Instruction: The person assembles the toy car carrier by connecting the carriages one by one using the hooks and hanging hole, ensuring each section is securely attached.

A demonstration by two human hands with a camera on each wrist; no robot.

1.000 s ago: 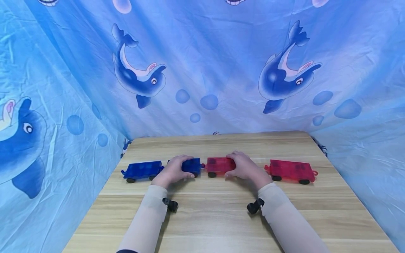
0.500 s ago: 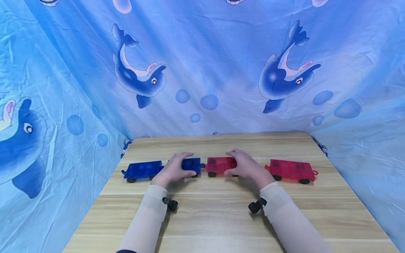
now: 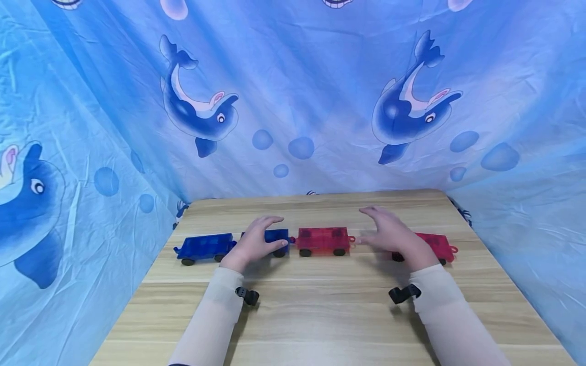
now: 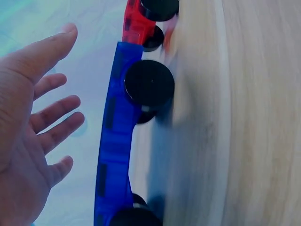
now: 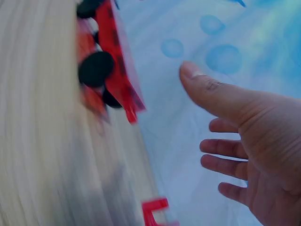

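Wagon in red [image 3: 322, 242] lies between left hand [image 3: 254, 244] and right hand [image 3: 394, 236].

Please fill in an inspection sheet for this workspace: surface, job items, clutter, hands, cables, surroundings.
Surface: wood-grain table, arm shadows on it.
Job items: four wheeled toy wagons in a row: outer blue wagon, inner blue wagon, inner red wagon, outer red wagon. The inner two meet at their hitches; the outer red wagon stands apart from the inner red one.
Clutter: nothing seen.
Hands: left hand open beside the inner blue wagon, not gripping it; right hand open, holding nothing, partly hiding the outer red wagon in the head view.
Cables: nothing seen.
Surroundings: blue backdrop printed with dolphins and bubbles.
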